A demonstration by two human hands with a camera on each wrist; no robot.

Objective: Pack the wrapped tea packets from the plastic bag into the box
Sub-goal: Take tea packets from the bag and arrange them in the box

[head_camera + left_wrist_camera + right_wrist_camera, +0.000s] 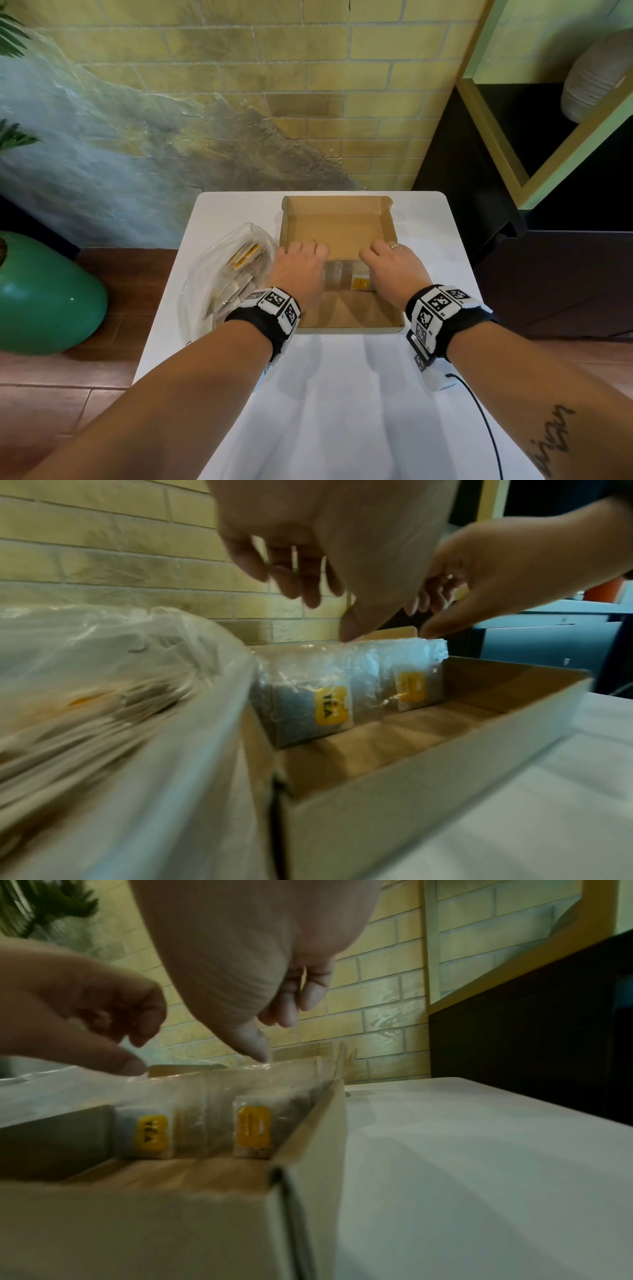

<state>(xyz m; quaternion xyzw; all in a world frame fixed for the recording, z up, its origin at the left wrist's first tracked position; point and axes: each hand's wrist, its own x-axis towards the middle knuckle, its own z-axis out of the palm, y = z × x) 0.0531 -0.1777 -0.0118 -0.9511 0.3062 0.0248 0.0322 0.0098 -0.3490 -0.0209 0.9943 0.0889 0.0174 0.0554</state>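
Note:
An open cardboard box (335, 226) lies on the white table. Inside it, clear-wrapped tea packets (346, 279) with yellow labels stand on edge in a row across the box. My left hand (301, 260) hovers over the row's left end, and its thumb tip (352, 634) touches the top edge of a packet (308, 702) while the fingers hang loose above. My right hand (387, 260) is over the right end, its thumb (255, 1049) resting on the top of another packet (251, 1131). The plastic bag (226, 274) with several more packets lies against the box's left side.
The white table (342, 394) has bare surface in front of and to the right of the box. A brick wall stands just behind. A green vase (44, 294) sits on the floor at left, and dark shelving (513, 171) stands at right. A black cable (479, 411) trails from my right wrist.

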